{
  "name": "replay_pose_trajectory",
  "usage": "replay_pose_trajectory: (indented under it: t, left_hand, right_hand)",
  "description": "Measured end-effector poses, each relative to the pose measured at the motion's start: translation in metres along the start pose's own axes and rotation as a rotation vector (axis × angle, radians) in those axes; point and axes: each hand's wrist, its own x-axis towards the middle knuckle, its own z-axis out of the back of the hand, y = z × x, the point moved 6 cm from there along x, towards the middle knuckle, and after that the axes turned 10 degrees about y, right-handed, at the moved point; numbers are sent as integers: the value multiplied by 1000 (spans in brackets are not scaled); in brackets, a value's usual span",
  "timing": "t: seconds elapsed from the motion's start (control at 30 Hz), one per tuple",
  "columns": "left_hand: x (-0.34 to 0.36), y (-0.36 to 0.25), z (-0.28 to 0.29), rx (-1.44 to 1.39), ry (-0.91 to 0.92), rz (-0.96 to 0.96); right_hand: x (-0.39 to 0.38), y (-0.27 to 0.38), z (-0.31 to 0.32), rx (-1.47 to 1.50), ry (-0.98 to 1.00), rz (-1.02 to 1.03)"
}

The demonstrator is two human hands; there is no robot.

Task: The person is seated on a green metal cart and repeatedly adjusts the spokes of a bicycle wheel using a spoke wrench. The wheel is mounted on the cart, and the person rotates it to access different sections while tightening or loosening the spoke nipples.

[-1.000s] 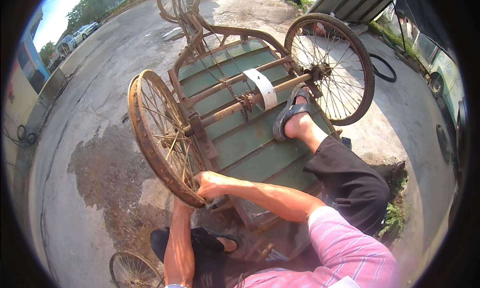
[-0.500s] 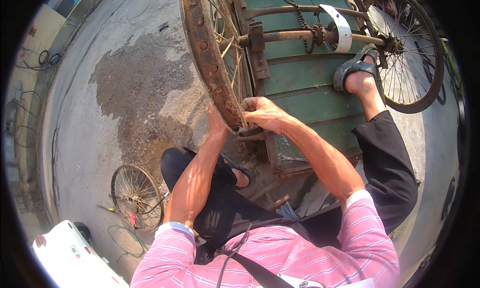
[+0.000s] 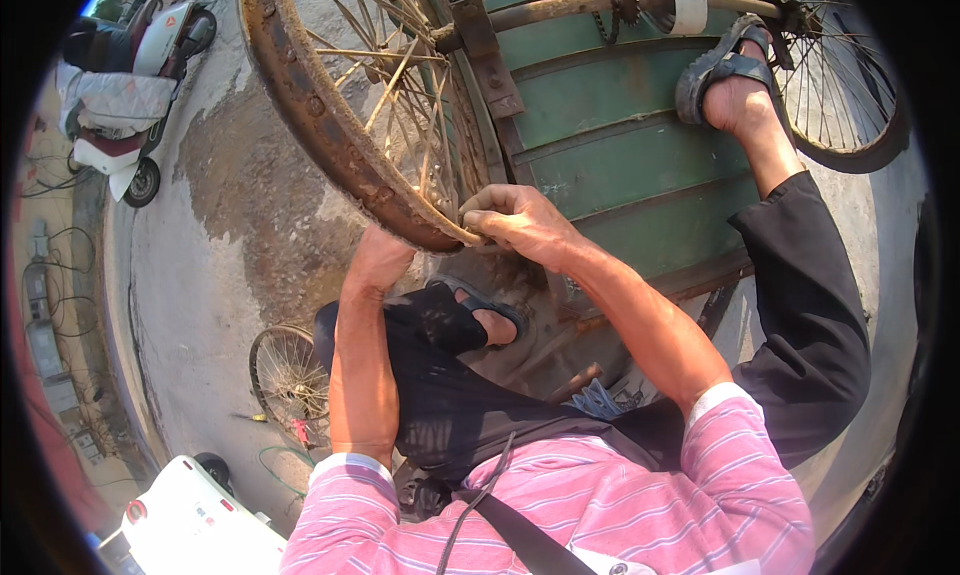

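Observation:
A rusty bare wheel rim (image 3: 305, 103) with bent, rusty spokes (image 3: 397, 87) stands on the axle of an upturned cart with a green slatted bed (image 3: 610, 160). My left hand (image 3: 383, 258) is against the lower outer side of the rim. Its fingers are hidden behind the metal. At the rim's bottom inner edge, my right hand (image 3: 520, 223) has thumb and forefinger pinched together. Whatever lies between those fingertips is too small to make out.
My sandalled right foot (image 3: 735, 85) rests on the cart near its far tyred wheel (image 3: 840, 85). A chain (image 3: 603, 15) hangs by the axle sprocket. Left lie a loose spoked wheel (image 3: 290, 375) and green cord (image 3: 285, 460). Scooters (image 3: 200, 515) stand beyond.
My view has swung, bringing a parked scooter in at upper left. The rim appears further left and more tilted, showing more spokes. Both hands stay at its lower edge.

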Motion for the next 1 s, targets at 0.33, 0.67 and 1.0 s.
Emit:
replay_pose_trajectory:
  t: [0.33, 0.67, 1.0]
  left_hand:
    - [-5, 10, -4, -87, -61, -79]
    - [-2, 20, 18, -695, -174, -244]
    - [21, 51, -24, -476, -109, -172]
  right_hand:
    - [-1, -6, 25, -180, -87, -58]
    - [4, -15, 24, -298, -17, -120]
    - [4, -14, 21, -289, -41, -80]
